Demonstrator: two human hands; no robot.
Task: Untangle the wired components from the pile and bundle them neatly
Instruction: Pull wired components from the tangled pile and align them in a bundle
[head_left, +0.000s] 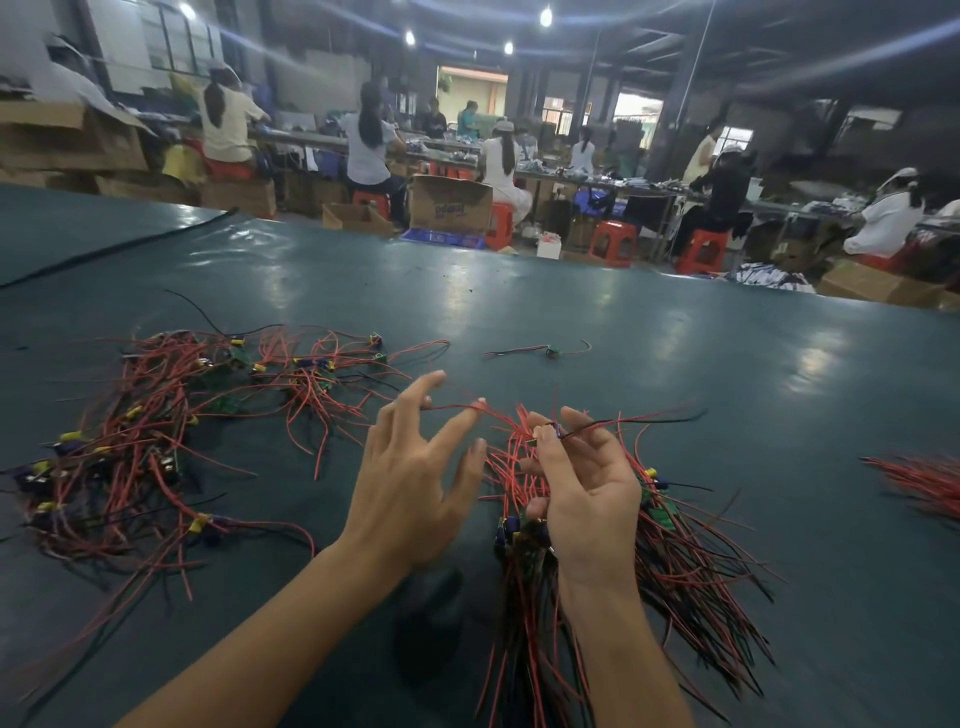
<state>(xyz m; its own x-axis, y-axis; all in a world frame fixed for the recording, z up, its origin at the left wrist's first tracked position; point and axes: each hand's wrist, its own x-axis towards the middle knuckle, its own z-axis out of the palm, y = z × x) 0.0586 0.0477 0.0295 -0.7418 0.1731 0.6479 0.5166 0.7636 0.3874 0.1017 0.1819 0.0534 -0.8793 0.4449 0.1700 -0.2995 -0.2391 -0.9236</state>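
A tangled pile (156, 431) of red and black wires with small green boards and yellow-blue parts lies on the left of the dark green table (623, 338). My right hand (587, 493) grips a bundle (691, 561) of the same wired parts, its wires fanning down and to the right. Between thumb and forefinger it also pinches one component whose black wire sticks out to the right. My left hand (415, 467) hovers just left of the bundle with fingers spread. A thin red wire runs across its index fingertip toward the bundle.
One loose wired component (545, 351) lies apart at mid-table. More red wires (919, 483) lie at the right edge. A dark cord (119, 247) crosses the table's far left. Beyond the far edge, people sit on red stools among cardboard boxes.
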